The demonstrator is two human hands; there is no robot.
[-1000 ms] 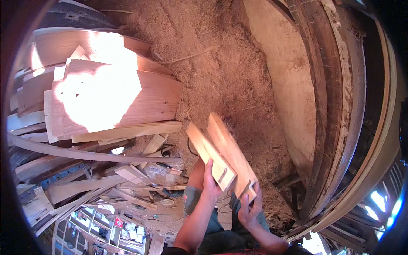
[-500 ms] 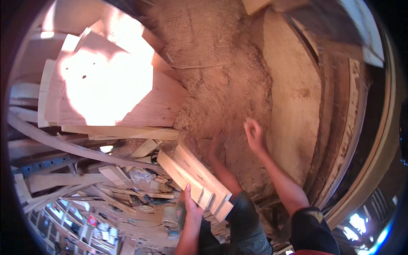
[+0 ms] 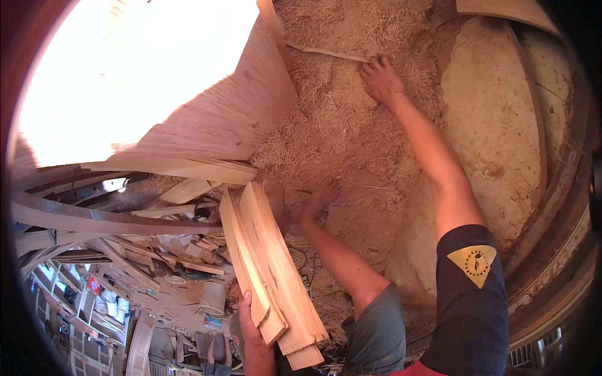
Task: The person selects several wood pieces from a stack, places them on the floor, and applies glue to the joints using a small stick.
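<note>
My left hand [image 3: 249, 319] grips a stack of several light-coloured wooden boards [image 3: 276, 269] near their lower end, the thumb lying along the outer board. The boards slant upward across my knees. My right arm is stretched far forward over the ground. At its end, my right hand [image 3: 382, 81] reaches down with fingers apart, the fingertips at the right end of a thin wood strip [image 3: 326, 52]. That strip lies on wood shavings [image 3: 338, 119], and its left end is by a large panel. Whether the fingers press on the strip is hard to see.
A big, partly sunlit wooden panel [image 3: 219, 119] fills the upper left. Large slabs [image 3: 489, 119] stand along the right. Curved timbers [image 3: 113, 216] and offcuts crowd the lower left, with a pale bucket [image 3: 213, 297]. Another person's hands [image 3: 218, 351] show at the bottom. My bare foot [image 3: 323, 193] rests on the shavings.
My right hand has moved up and forward from above the shavings to the wood strip. The left hand still holds the boards, which are now steeper and lower. The view has shifted.
</note>
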